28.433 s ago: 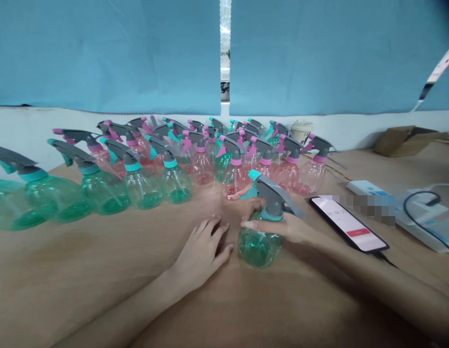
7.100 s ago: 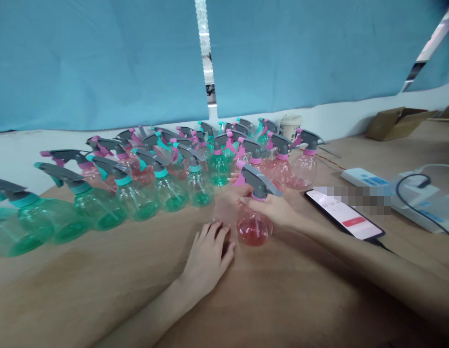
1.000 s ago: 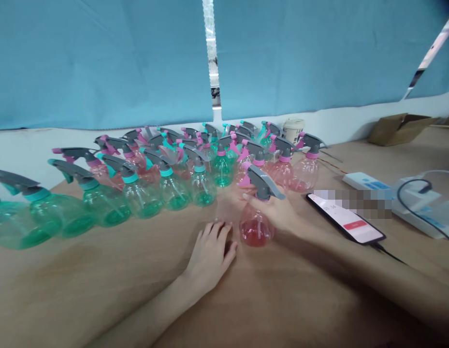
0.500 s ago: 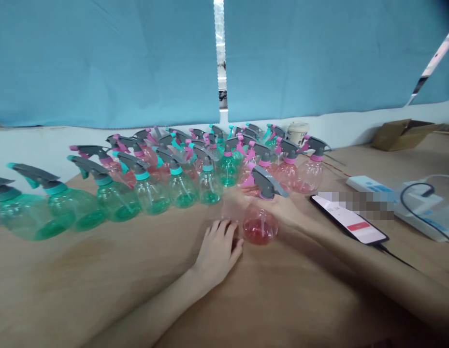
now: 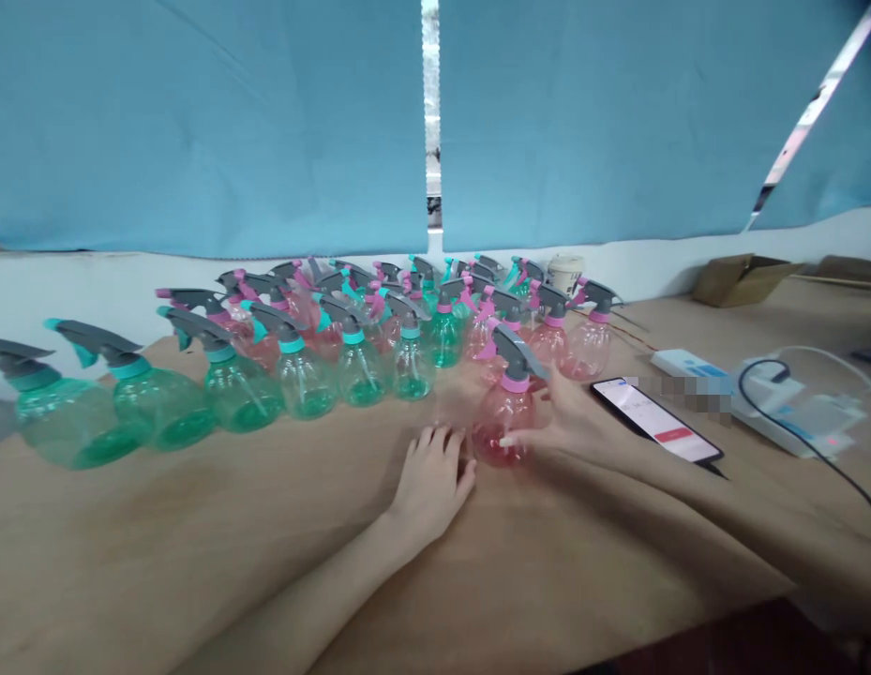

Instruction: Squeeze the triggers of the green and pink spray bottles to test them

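A pink spray bottle [image 5: 503,422] with a grey and pink trigger head stands upright on the wooden table [image 5: 266,525], apart from the rows. My right hand [image 5: 572,420] is at its right side, thumb across the lower front and fingers around the back, partly hidden. Flat on the table just left of that bottle lies my left hand [image 5: 432,483], fingers spread and holding nothing. Green spray bottles [image 5: 308,386] with teal collars form a row at the left. Behind them are several pink spray bottles [image 5: 588,345] and more green ones.
Right of the bottles lie a phone [image 5: 653,420] and a white power strip [image 5: 695,370] with cables. An open cardboard box [image 5: 741,281] sits at the back right, and a cup [image 5: 565,275] behind the bottles. A blue cloth [image 5: 266,122] hangs behind.
My right hand has moved from behind the pink bottle to its right side, with the thumb now across its front. My left hand stays flat. The view has shifted slightly.
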`<action>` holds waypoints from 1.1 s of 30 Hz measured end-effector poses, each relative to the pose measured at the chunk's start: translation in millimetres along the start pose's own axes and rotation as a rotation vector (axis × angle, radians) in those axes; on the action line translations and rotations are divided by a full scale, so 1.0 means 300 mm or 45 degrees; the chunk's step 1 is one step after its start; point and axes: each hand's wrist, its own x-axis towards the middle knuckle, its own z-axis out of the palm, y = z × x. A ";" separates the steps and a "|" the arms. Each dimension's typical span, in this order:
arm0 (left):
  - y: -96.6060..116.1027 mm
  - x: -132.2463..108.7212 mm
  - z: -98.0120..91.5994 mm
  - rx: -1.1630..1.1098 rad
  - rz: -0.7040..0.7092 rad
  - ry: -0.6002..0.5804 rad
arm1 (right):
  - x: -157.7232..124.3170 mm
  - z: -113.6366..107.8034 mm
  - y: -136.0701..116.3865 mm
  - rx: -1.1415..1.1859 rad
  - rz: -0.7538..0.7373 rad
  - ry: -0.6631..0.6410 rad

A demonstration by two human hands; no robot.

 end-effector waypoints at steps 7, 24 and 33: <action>0.001 -0.003 0.005 0.000 -0.006 0.019 | -0.029 0.029 0.002 -0.267 -0.003 0.031; -0.006 0.000 0.006 -0.032 -0.008 0.020 | 0.303 0.108 0.008 -0.208 0.012 -0.143; -0.003 0.004 -0.003 -0.049 -0.019 0.010 | 0.345 0.130 0.037 -0.161 0.048 -0.160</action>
